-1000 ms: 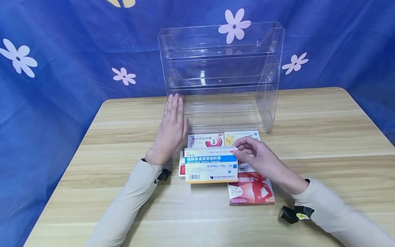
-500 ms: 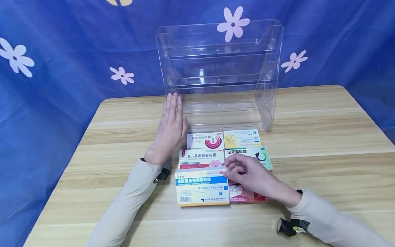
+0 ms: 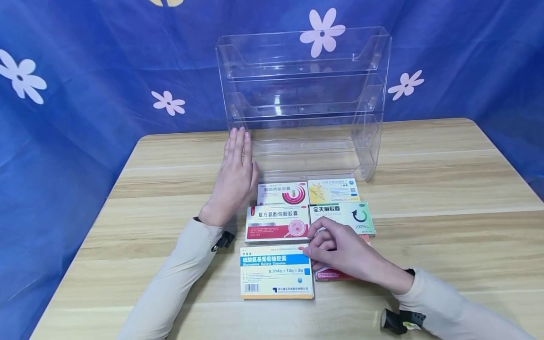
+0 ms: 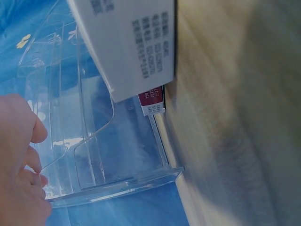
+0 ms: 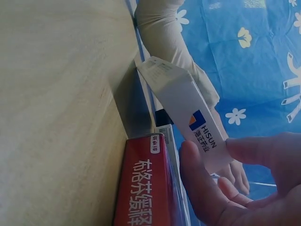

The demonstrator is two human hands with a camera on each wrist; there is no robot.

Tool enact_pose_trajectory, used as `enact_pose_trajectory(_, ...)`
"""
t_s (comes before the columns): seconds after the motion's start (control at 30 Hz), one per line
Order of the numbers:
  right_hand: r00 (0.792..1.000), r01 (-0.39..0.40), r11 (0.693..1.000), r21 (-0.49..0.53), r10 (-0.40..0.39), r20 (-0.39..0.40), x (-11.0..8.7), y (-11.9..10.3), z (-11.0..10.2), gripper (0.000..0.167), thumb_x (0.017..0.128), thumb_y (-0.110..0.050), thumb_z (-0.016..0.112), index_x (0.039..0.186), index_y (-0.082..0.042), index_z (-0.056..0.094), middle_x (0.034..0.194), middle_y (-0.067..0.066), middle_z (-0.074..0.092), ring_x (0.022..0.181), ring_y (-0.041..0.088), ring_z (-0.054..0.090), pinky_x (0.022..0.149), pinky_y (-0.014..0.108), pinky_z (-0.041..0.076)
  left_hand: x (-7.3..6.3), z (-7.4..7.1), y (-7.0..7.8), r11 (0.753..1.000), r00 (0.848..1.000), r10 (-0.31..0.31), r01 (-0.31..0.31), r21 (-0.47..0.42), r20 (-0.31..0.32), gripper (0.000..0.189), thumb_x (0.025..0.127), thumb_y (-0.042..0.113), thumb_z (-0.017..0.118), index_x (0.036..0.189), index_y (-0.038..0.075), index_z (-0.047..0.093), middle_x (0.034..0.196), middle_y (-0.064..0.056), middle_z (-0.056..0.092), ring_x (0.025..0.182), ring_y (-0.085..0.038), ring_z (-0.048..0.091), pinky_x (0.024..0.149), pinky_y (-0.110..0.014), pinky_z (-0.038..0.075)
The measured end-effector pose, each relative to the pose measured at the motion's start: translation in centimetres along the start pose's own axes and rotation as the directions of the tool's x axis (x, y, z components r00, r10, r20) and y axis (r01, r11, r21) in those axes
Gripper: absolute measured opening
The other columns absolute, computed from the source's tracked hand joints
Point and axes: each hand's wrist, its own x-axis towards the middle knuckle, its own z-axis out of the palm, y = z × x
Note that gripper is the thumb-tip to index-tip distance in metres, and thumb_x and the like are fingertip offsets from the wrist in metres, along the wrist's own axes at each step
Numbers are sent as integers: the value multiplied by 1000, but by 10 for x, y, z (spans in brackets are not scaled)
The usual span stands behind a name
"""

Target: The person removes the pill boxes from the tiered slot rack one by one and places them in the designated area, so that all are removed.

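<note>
My right hand (image 3: pixel 344 248) pinches the upper right corner of a white, blue and yellow capsule box (image 3: pixel 276 278), thumb on its front. In the right wrist view this capsule box (image 5: pixel 188 94) leans at an angle to the tabletop, its end between thumb and fingers. My left hand (image 3: pixel 233 182) lies with straight fingers along the left side of a clear tiered rack (image 3: pixel 297 71). Partly under my right hand is a red box (image 3: pixel 335 274). Just behind the held box lies a white and red box (image 3: pixel 276 224).
Other medicine boxes lie in front of the rack: a green and white box (image 3: pixel 352 219), a yellow and white box (image 3: pixel 333 190), and a white box with pink rings (image 3: pixel 280 193). A blue flowered curtain (image 3: pixel 106 71) hangs behind the wooden table (image 3: pixel 446 189).
My right hand has brought the capsule box toward the table's front and slightly left, uncovering the white and red box and the green and white box. My left hand stays at the rack.
</note>
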Motion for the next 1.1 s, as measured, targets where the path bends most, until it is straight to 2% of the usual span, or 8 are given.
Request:
enact_pose_trajectory(0.23,1000,-5,999,-51,5,-8,3,2,-1,35,89,-20,70,112,-1,51,80,5,70,67,23,70,63,33,60,0,0,0,1000,1000,-7,7,-9,14,60,100,13,36,147,-15,12,155,-31,10,146,-38,-2,120,-42,0)
enact_pose_trajectory(0.57,996,-68,991,-114,62,-57,5,1,-5,38,89,-23,71,116,-5,51,74,5,68,60,21,67,56,33,59,-1,1,0,1000,1000,-12,12,-13,15,60,101,17,34,148,-14,12,156,-30,8,146,-36,-4,120,-41,-1)
enact_pose_trajectory(0.83,998,-25,990,-138,18,-52,5,1,-7,38,89,-21,70,116,-2,51,71,7,66,55,21,64,52,32,57,0,0,-1,1000,1000,-11,11,-8,18,61,101,17,34,148,-15,12,156,-30,8,146,-36,-4,120,-43,0)
enact_pose_trajectory(1.0,997,-44,984,-174,32,-74,5,1,-8,34,90,-19,69,116,-6,51,71,5,66,57,21,64,51,31,56,-1,0,-1,1000,1000,-13,14,-9,19,61,101,18,34,148,-14,12,156,-30,8,146,-36,-4,120,-43,1)
enact_pose_trajectory(1.1,995,-51,986,-159,38,-87,3,1,-13,33,91,-17,67,117,-6,50,73,6,67,57,22,65,51,33,57,-1,0,0,1000,1000,-13,13,-6,21,61,101,18,34,147,-15,12,156,-30,8,146,-37,-3,120,-44,2)
